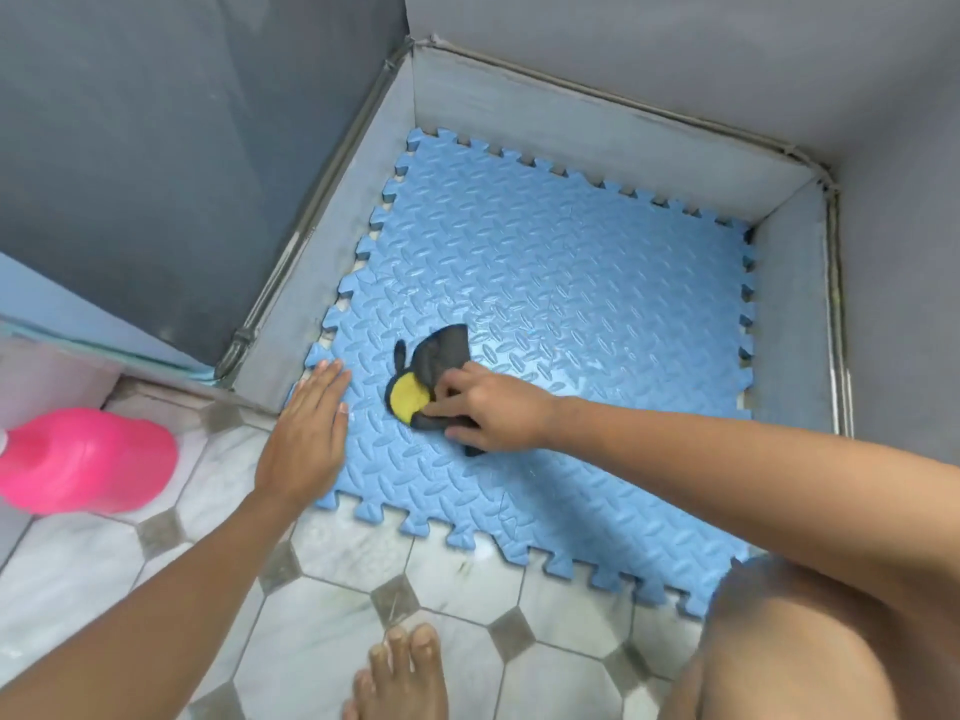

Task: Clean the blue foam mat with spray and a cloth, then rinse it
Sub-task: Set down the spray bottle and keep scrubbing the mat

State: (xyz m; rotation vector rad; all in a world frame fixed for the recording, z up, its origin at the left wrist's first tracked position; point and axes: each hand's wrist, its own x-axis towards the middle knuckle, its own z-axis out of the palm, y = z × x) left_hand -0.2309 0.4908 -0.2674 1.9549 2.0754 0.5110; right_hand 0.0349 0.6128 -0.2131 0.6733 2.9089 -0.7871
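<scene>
A blue foam mat (pixel 561 283) with a raised tread pattern and jigsaw edges lies flat in a grey walled corner. Its surface looks wet and shiny. A dark grey cloth (pixel 439 356) with a yellow round patch sits on the mat's near left part. My right hand (pixel 488 407) lies on the cloth with fingers curled over it, holding it against the mat. My left hand (pixel 309 433) rests flat with straight fingers on the mat's left edge.
A pink plastic bottle (pixel 88 459) lies at the left on the tiled floor (pixel 332 558). Low grey walls (pixel 571 122) bound the mat at the back, left and right. My bare foot (pixel 402 672) and knee (pixel 810 646) are at the bottom.
</scene>
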